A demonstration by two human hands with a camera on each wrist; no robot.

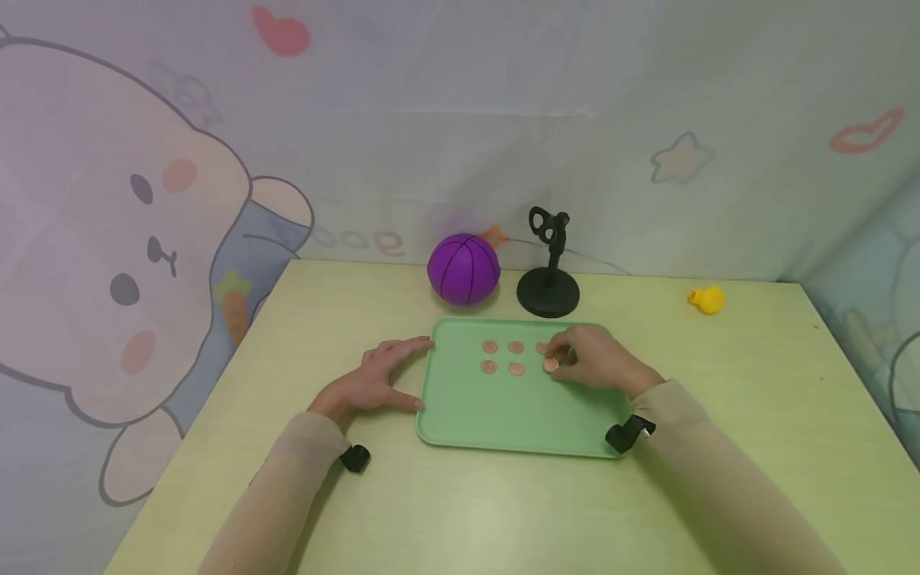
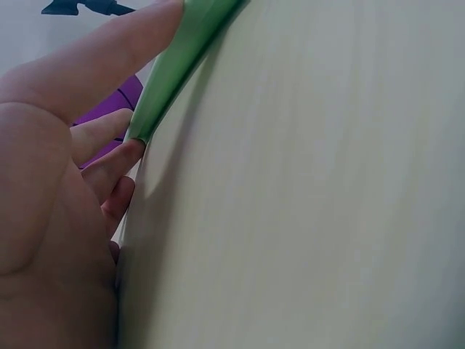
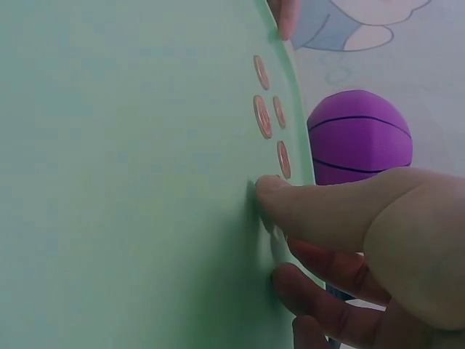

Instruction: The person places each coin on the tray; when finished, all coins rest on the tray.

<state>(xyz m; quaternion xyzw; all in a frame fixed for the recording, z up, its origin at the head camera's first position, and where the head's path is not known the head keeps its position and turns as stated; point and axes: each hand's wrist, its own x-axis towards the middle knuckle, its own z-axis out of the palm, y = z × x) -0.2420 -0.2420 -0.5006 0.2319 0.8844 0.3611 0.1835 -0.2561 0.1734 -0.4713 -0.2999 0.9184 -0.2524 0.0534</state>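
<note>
Several copper-coloured coins [image 1: 516, 368] lie flat in two rows on a green tray [image 1: 489, 415]. My right hand [image 1: 592, 357] is over the right end of the rows, thumb and fingers curled round a coin [image 1: 551, 365] low at the tray surface. Just behind its fingertips, another coin [image 1: 541, 348] is partly hidden. In the right wrist view the thumb [image 3: 320, 211] covers most of the pinched coin. My left hand [image 1: 370, 383] lies at the tray's left side, fingers spread, with thumb and fingertips touching the rim.
Behind the tray sit a purple ball [image 1: 463, 270] with black lines and a black stand [image 1: 549, 292] on a round base. A small yellow object [image 1: 707, 299] lies at the back right of the pale table [image 1: 460, 511]. A printed cloth [image 1: 460, 120] hangs behind.
</note>
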